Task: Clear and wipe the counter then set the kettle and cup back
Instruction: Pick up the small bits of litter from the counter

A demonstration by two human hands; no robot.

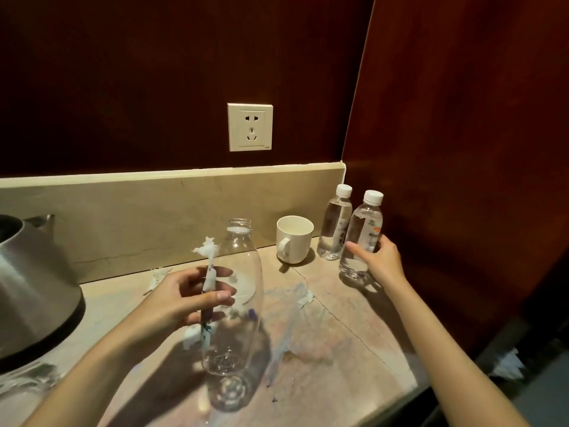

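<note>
My left hand (187, 298) pinches a twisted strip of white paper with blue marks (209, 275), right in front of an empty clear bottle without a cap (238, 331). Whether the hand also holds that bottle is unclear. My right hand (383, 261) grips a full water bottle with a white cap (365, 229) that stands at the counter's far right. The steel kettle (30, 288) sits at the left edge, partly cut off. A white cup (294, 238) stands against the backsplash. The beige counter (338, 349) shows blue smears and scraps of tissue (304, 298).
A second capped water bottle (335, 223) stands just left of the one I grip, beside the cup. A wall socket (250, 127) is above the backsplash. A dark wood wall closes the right side. Crumpled white paper (508, 363) lies on the floor.
</note>
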